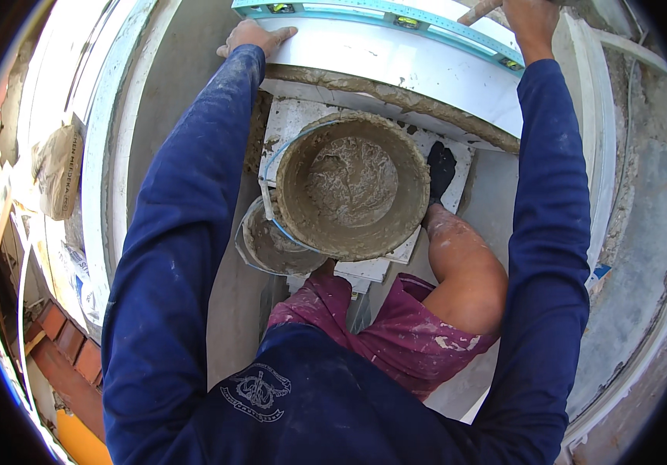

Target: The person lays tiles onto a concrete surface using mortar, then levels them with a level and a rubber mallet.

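Observation:
My left hand [254, 39] grips the left end of a white tile [388, 74], thumb stretched along its face. A turquoise spirit level [364, 17] lies across the tile, with mortar [326, 77] along the tile's lower edge. At upper right my right hand [529, 25] holds a wooden handle [479, 14]; the rest of that tool is out of view or hidden. Below, a large mortar-caked bucket [353, 178] with wet mix inside stands on white slabs [446, 167], beside a smaller bucket [268, 244].
My dark-shoed foot [440, 170] is right of the large bucket. Narrow concrete walls [159, 93] flank me. On the left are a brown paper bag [58, 170], red roof tiles [70, 341] and white strips. A concrete ledge [632, 232] runs along the right.

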Demonstrator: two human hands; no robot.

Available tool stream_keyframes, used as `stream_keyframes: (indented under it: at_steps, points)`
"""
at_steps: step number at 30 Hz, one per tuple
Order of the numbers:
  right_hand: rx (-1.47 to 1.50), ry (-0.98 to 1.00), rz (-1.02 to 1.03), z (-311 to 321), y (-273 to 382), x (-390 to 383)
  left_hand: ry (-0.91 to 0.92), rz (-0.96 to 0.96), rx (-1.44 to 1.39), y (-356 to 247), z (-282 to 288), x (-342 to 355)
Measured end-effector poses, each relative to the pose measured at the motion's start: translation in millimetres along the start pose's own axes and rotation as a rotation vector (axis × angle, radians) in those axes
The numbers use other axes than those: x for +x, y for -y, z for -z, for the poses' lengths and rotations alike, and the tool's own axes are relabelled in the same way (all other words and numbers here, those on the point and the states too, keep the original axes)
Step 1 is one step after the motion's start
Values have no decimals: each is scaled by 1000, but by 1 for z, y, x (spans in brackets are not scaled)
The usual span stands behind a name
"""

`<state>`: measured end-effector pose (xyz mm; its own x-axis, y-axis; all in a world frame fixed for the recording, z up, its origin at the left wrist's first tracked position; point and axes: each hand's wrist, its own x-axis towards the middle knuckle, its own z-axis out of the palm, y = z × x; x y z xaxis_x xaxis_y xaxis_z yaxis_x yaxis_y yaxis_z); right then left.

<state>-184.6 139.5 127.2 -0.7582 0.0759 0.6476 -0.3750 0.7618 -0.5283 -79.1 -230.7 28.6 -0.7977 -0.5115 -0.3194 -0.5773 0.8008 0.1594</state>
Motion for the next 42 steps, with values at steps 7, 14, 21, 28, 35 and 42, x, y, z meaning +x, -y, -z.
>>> stream_keyframes:
  at_steps: [7,14,21,28,35,42]
  points:
    - [104,88,-96,-8,13,-7,-53,-17,-4,1,-4,1]
    - [245,-23,1,26,52,0,-134,28,-78,-2,-6,-7]
    - [374,172,-240,202,143,-39,-445,-607,-311,-54,-8,-55]
    - [623,120,-800,209,184,-164,5,-811,119,-177,-4,-67]
    - [318,295,-734,208,163,-167,-65,-702,-56,-165,34,-83]
    - [390,272,-615,198,177,-172,-224,-574,-184,-113,69,-52]
